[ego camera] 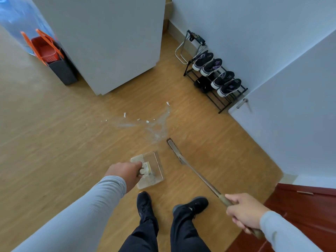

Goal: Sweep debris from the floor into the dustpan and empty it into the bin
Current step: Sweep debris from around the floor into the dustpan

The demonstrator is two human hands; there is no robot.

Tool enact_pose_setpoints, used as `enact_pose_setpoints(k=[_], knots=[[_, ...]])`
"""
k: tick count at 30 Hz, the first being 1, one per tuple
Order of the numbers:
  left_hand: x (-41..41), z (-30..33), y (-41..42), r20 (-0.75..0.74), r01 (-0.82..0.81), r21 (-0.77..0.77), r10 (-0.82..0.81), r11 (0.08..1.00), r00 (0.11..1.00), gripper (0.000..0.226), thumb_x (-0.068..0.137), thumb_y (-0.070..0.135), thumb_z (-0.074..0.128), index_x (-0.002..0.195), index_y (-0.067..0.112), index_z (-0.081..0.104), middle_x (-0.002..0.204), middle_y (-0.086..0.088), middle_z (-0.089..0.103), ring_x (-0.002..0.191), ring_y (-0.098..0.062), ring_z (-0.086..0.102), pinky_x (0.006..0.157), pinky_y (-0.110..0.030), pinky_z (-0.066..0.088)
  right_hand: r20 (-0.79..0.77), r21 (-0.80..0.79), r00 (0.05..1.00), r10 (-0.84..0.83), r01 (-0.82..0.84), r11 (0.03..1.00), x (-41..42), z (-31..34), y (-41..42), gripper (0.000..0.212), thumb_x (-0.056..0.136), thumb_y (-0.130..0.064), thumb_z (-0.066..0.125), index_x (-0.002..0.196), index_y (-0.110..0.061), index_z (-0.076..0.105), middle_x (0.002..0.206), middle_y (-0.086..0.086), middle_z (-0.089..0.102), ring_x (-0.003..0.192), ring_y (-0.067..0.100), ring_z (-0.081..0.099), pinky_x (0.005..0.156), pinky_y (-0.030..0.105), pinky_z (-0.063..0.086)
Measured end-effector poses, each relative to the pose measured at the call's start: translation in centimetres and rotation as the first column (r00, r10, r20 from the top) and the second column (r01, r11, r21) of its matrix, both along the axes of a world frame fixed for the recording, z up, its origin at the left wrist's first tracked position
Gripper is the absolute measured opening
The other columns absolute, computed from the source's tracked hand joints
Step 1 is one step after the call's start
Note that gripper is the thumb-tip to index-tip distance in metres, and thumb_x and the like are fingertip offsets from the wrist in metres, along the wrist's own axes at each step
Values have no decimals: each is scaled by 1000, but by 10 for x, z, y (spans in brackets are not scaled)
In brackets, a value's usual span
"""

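Observation:
My left hand [127, 172] grips the handle of a clear plastic dustpan [154, 171], held low over the wooden floor just ahead of my feet; pale scraps lie inside it. My right hand [244, 211] is closed around the long handle of a broom [192, 171], whose narrow head [172, 147] rests on the floor to the right of the dustpan. Ahead of both, small white scraps of debris [147, 121] lie scattered over a pale dusty smear [158, 128] on the floor. A dark bin [63, 71] with a red and orange basket stands at the far left.
A large white cabinet [112, 48] stands ahead, left of centre. A black shoe rack [216, 77] with several sneakers lines the right wall. A white door with a handle [242, 103] is at right, a dark red door [300, 208] at lower right. My feet [145, 202] are below the dustpan.

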State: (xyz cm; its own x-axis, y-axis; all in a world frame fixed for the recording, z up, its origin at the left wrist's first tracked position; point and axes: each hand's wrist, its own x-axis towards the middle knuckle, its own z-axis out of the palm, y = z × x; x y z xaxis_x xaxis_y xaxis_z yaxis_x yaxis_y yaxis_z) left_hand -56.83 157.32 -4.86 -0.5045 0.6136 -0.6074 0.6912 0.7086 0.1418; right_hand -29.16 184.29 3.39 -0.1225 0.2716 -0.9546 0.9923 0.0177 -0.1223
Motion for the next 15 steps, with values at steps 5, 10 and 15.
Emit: enact_pose_setpoints(k=[5,10,15], knots=[[-4,-1,4,2,1,-8,-1,1000,1000,14,98,45,43,100,34,51,79,10,62,69,-18,62,55,-29,45,58,45,943,327,-330,943,-48,-38,-53,59,92,-6,46,150,-13,42,96,11,68,55,20,58,52,25,52],[-7,-4,3,11,-4,0,4,1000,1000,13,97,46,43,94,34,49,79,11,63,68,-17,63,55,-29,46,53,-164,974,219,-208,964,-43,-21,-40,79,85,-9,52,158,-24,26,57,5,58,39,14,46,41,21,41],[-9,4,-17,60,-44,-1,44,999,997,13,97,46,44,96,34,48,83,12,63,71,-17,62,59,-29,47,14,-205,994,-112,113,972,-11,32,16,67,90,-3,59,153,-18,39,67,13,58,44,16,41,41,22,34]])
